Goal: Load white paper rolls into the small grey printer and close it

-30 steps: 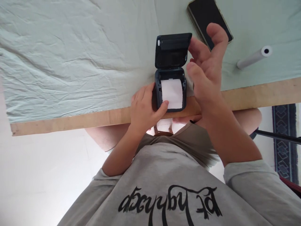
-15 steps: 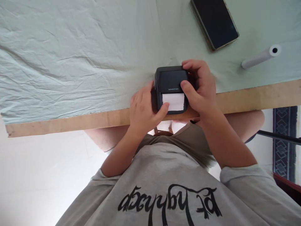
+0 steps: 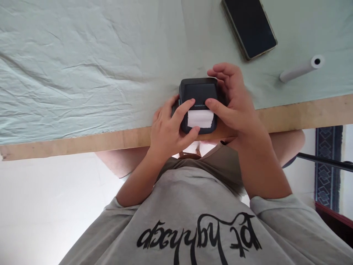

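A small black printer (image 3: pixel 200 91) with a strip of white paper (image 3: pixel 200 119) across its front sits at the table's near edge. Around its left side is my left hand (image 3: pixel 169 129), with the index finger on the lid and the thumb at the lower front edge by the paper. My right hand (image 3: pixel 237 99) holds the printer's right side, its thumb on the lid near the printed lettering and its other fingers curled behind the back right corner.
A dark phone (image 3: pixel 252 27) lies beyond the printer to the right. Farther right is a white paper roll (image 3: pixel 299 70). A pale green cloth (image 3: pixel 82 73) covers the table, whose wooden edge (image 3: pixel 82 141) shows in front.
My left index finger has moved onto the printer's lid. My right thumb has shifted slightly left on it, and the right fingers have lifted a little from the back corner.
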The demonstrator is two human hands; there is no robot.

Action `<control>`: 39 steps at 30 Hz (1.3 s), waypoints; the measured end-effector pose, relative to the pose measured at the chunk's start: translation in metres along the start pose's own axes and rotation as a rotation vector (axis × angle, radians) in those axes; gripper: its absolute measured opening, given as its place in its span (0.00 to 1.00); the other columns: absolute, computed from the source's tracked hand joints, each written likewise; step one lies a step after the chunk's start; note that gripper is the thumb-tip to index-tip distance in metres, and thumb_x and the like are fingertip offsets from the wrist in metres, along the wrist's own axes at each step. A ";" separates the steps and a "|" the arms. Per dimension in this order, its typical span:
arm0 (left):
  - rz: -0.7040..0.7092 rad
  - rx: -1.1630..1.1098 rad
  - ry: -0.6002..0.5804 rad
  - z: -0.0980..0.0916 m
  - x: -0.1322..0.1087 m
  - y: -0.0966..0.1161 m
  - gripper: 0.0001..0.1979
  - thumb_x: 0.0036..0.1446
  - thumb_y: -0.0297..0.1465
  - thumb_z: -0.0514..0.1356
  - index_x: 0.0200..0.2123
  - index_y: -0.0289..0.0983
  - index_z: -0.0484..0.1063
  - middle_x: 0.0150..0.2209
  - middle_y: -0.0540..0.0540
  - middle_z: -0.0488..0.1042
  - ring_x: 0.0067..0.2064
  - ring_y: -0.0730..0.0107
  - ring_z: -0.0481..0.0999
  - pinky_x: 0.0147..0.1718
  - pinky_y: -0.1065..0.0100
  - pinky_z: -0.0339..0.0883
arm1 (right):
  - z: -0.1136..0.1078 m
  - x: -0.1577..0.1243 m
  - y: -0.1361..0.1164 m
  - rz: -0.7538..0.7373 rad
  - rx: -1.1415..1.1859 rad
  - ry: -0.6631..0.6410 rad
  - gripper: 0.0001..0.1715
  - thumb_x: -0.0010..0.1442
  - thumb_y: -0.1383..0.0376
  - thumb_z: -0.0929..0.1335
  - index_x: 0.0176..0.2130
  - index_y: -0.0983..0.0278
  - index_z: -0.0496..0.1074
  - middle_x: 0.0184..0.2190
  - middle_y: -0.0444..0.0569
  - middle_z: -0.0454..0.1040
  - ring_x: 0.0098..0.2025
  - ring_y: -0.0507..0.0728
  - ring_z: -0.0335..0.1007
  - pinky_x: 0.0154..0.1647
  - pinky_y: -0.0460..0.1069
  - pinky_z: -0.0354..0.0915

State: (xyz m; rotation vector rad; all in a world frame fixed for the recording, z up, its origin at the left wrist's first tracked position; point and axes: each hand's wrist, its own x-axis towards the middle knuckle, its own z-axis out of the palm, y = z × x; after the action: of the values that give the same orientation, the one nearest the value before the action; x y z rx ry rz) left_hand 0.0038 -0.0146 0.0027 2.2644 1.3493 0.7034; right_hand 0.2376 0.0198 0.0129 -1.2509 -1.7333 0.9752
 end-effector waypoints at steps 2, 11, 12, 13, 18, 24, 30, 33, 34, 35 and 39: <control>-0.004 0.003 -0.005 0.000 0.000 -0.001 0.34 0.70 0.57 0.52 0.70 0.46 0.65 0.71 0.36 0.67 0.68 0.41 0.71 0.63 0.49 0.66 | -0.005 0.003 -0.006 0.025 0.034 -0.069 0.32 0.64 0.55 0.73 0.64 0.50 0.63 0.67 0.48 0.71 0.68 0.64 0.70 0.73 0.65 0.69; -0.036 0.003 0.011 0.000 0.003 0.006 0.31 0.70 0.55 0.54 0.68 0.45 0.69 0.69 0.34 0.69 0.68 0.43 0.73 0.63 0.47 0.67 | -0.010 0.007 -0.009 0.073 0.036 -0.156 0.29 0.65 0.55 0.73 0.62 0.50 0.66 0.61 0.46 0.75 0.61 0.63 0.75 0.66 0.63 0.74; -0.045 0.002 0.009 -0.001 0.003 0.007 0.31 0.70 0.55 0.54 0.67 0.44 0.69 0.69 0.35 0.69 0.68 0.42 0.73 0.63 0.47 0.67 | -0.008 0.006 -0.003 0.047 0.027 -0.137 0.31 0.64 0.54 0.73 0.63 0.50 0.66 0.62 0.46 0.75 0.61 0.64 0.76 0.65 0.63 0.75; -0.053 -0.002 0.006 -0.001 0.003 0.007 0.32 0.69 0.55 0.54 0.67 0.44 0.69 0.70 0.35 0.69 0.68 0.42 0.72 0.64 0.48 0.67 | -0.005 0.004 0.003 0.013 0.017 -0.099 0.33 0.64 0.52 0.73 0.64 0.50 0.64 0.63 0.47 0.75 0.62 0.64 0.76 0.66 0.64 0.75; -0.069 -0.026 -0.007 0.001 0.000 0.004 0.40 0.68 0.59 0.54 0.72 0.41 0.58 0.71 0.34 0.69 0.70 0.44 0.71 0.68 0.49 0.64 | 0.011 -0.008 0.019 -0.073 -0.089 0.122 0.38 0.66 0.41 0.69 0.67 0.50 0.60 0.67 0.53 0.73 0.69 0.66 0.71 0.72 0.68 0.69; -0.087 -0.047 -0.021 0.002 -0.001 0.000 0.43 0.68 0.61 0.50 0.73 0.37 0.56 0.70 0.30 0.71 0.70 0.42 0.73 0.68 0.48 0.64 | 0.015 -0.009 0.017 -0.083 -0.090 0.184 0.32 0.71 0.38 0.62 0.64 0.50 0.65 0.63 0.51 0.76 0.66 0.65 0.74 0.69 0.67 0.72; -0.062 -0.032 -0.002 0.001 -0.003 -0.002 0.40 0.70 0.56 0.52 0.72 0.34 0.60 0.70 0.30 0.70 0.71 0.42 0.72 0.68 0.48 0.65 | 0.014 -0.008 0.018 -0.074 -0.113 0.197 0.30 0.72 0.39 0.62 0.63 0.51 0.68 0.60 0.50 0.78 0.62 0.65 0.77 0.66 0.66 0.74; -0.059 -0.005 -0.048 -0.002 -0.005 -0.003 0.43 0.67 0.56 0.57 0.74 0.34 0.59 0.72 0.30 0.68 0.72 0.39 0.70 0.69 0.47 0.64 | 0.015 -0.009 0.013 -0.058 -0.139 0.227 0.29 0.73 0.39 0.61 0.61 0.49 0.69 0.59 0.49 0.79 0.62 0.64 0.77 0.65 0.65 0.74; -0.061 0.006 -0.068 -0.003 -0.005 -0.003 0.46 0.65 0.57 0.59 0.75 0.34 0.58 0.73 0.30 0.67 0.73 0.37 0.69 0.69 0.46 0.64 | 0.016 -0.009 0.010 -0.048 -0.148 0.245 0.28 0.73 0.39 0.60 0.61 0.49 0.69 0.59 0.49 0.79 0.62 0.65 0.77 0.66 0.65 0.73; -0.062 0.017 -0.084 -0.004 -0.006 -0.003 0.49 0.63 0.58 0.61 0.75 0.34 0.57 0.74 0.29 0.65 0.73 0.36 0.68 0.69 0.45 0.64 | 0.016 -0.010 0.007 -0.038 -0.153 0.261 0.28 0.73 0.39 0.60 0.60 0.49 0.69 0.58 0.49 0.80 0.63 0.65 0.77 0.66 0.65 0.72; -0.069 0.054 -0.088 -0.002 -0.008 -0.001 0.60 0.53 0.62 0.69 0.77 0.34 0.54 0.76 0.28 0.61 0.76 0.33 0.63 0.71 0.46 0.63 | 0.017 -0.012 -0.002 -0.007 -0.163 0.274 0.28 0.75 0.39 0.58 0.59 0.51 0.68 0.54 0.50 0.82 0.61 0.65 0.79 0.66 0.66 0.71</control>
State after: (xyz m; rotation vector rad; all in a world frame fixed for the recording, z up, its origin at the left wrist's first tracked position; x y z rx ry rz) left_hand -0.0007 -0.0208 0.0020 2.2510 1.4126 0.5448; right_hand 0.2242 0.0056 0.0063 -1.4092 -1.6237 0.6332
